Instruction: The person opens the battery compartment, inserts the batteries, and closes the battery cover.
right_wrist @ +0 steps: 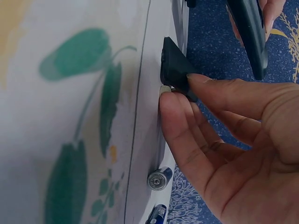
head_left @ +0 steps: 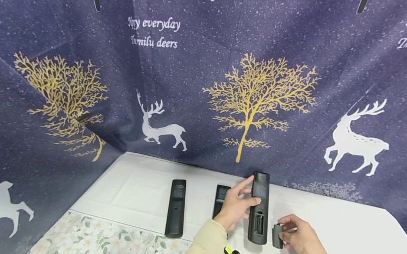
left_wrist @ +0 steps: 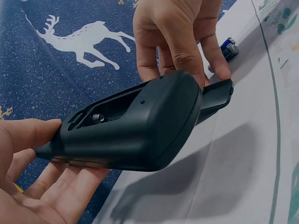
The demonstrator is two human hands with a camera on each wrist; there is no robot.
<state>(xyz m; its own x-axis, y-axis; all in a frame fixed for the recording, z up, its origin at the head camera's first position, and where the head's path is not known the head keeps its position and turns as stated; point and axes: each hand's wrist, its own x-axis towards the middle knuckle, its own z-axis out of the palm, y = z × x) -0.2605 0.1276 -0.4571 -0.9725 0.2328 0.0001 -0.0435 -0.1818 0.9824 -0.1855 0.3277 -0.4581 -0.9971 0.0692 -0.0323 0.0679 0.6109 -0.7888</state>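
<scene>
My left hand [head_left: 236, 204] grips a black remote control [head_left: 262, 188] back side up, thumb on one edge and fingers beneath. Its battery compartment [head_left: 259, 223] is uncovered, and a metal spring [left_wrist: 98, 117] shows inside. To the right of the remote, my right hand [head_left: 301, 237] pinches the black battery cover [head_left: 277, 235] between thumb and fingers. In the left wrist view the cover is partly behind the remote's end. On the white surface near the right hand lie a battery [right_wrist: 160, 178] and a second, blue battery [right_wrist: 158, 214].
Another black remote [head_left: 177, 208] lies on the white table cover [head_left: 139, 187] at the left. A third remote [head_left: 221, 193] is partly hidden by my left hand. Floral cloth [head_left: 111, 245] covers the near edge, and a dark blue deer-print curtain [head_left: 195, 77] hangs behind.
</scene>
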